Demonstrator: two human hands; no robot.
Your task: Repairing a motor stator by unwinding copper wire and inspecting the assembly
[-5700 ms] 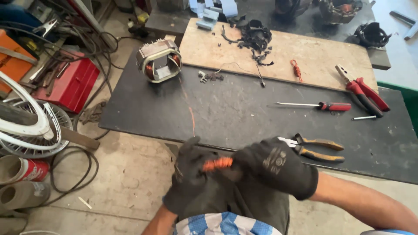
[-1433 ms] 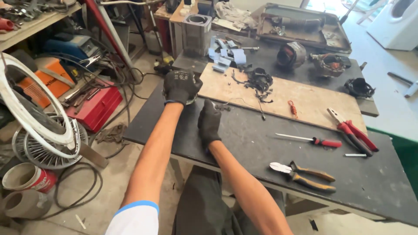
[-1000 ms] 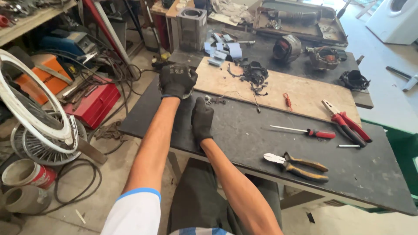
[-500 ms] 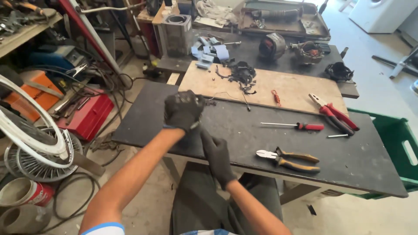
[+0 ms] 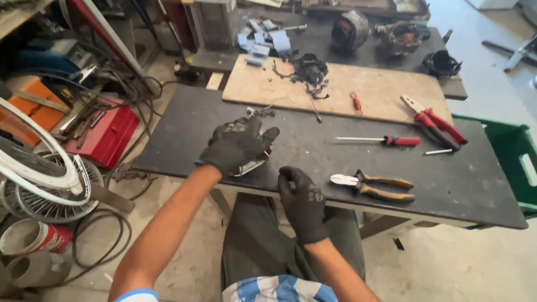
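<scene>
Both my hands wear black gloves. My left hand [image 5: 238, 144] is clamped over a shiny metal part [image 5: 250, 166], and holds it on the black worktable [image 5: 447, 182] close to the front edge; the glove hides most of the part. To its right, my right hand [image 5: 302, 202] rests at the table's front edge with its fingers curled in and nothing visible in them. Yellow-handled pliers [image 5: 373, 186] lie just right of that hand. A red-handled screwdriver [image 5: 386, 140] lies further back.
A wooden board [image 5: 335, 92] on the far half carries black wire scraps [image 5: 307, 70] and red-handled cutters [image 5: 435, 121]. A green crate [image 5: 512, 156] stands at the right. A red toolbox [image 5: 103, 133], cables and a white fan guard [image 5: 33, 173] crowd the floor at the left.
My left hand reached to the table's far left, closed on the metal part and drew it to the front edge. My right hand pulled back from the tabletop to the front edge.
</scene>
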